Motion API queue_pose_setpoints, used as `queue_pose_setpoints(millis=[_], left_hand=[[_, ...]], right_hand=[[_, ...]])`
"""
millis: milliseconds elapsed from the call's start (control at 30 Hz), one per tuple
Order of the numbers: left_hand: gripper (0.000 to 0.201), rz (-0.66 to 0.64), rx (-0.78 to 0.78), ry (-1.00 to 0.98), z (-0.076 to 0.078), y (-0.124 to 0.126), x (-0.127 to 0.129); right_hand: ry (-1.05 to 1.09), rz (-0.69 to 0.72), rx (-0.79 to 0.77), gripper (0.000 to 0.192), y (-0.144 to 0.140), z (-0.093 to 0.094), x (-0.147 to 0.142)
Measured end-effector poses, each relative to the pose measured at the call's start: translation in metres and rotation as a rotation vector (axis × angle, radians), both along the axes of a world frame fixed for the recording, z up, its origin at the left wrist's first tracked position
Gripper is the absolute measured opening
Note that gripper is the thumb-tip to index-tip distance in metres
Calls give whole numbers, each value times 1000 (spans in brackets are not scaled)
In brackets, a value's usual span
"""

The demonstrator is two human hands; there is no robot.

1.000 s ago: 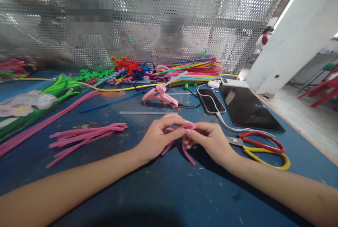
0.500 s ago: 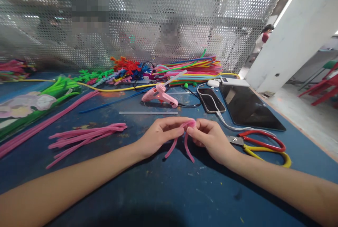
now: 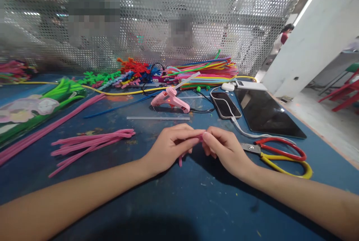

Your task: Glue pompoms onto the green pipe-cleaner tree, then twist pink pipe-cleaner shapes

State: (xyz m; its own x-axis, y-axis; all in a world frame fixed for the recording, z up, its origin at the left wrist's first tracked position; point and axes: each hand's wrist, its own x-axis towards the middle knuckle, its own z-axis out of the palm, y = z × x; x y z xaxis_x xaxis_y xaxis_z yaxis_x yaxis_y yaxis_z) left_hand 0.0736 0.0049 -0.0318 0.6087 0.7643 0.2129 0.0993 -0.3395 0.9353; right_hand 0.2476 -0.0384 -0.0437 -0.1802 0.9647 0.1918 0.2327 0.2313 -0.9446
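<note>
Both hands meet over the blue table, pinching one bent pink pipe cleaner between them. My left hand grips it from the left with thumb and fingers closed. From the right, my right hand pinches the top of the same piece. Only a short pink end shows below the fingers; the rest is hidden inside the hands. A bundle of folded pink pipe cleaners lies to the left of my left hand.
A pink glue gun and a clear glue stick lie behind my hands. Red-and-yellow scissors, a phone on a cable and a tablet sit to the right. Coloured pipe cleaners pile against the perforated screen.
The two pink legs that hung below my hands have been drawn up into my fingers; only a short end shows now. My hands have closed in tighter together.
</note>
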Motion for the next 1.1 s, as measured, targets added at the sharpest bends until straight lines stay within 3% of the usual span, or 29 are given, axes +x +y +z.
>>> queue_pose_setpoints(millis=[167,467,633,733,800,900,1033,1100], left_hand=[[27,9,387,133,-1,-2,-3],[24,86,887,282,-7,-3,-2],[18,227,1479,404,1,5,-8],[8,247,1650,456,5,8,-7],[10,235,1593,493,5,7,-5],[22,163,1350,570,5,-2,-3],[26,-111,914,680,20,-21,-6],[23,-285,586,691,32,-28,-8]], right_hand=[[-64,5,21,36,1,-2,0],[203,82,-157,38,7,-7,2],[190,84,-164,39,7,-5,1],[128,69,-137,39,5,-5,-1],[49,36,-59,37,4,-5,-1],[-211,9,197,32,4,-3,5],[-664,265,916,27,6,4,19],[-760,375,1227,21,4,8,22]])
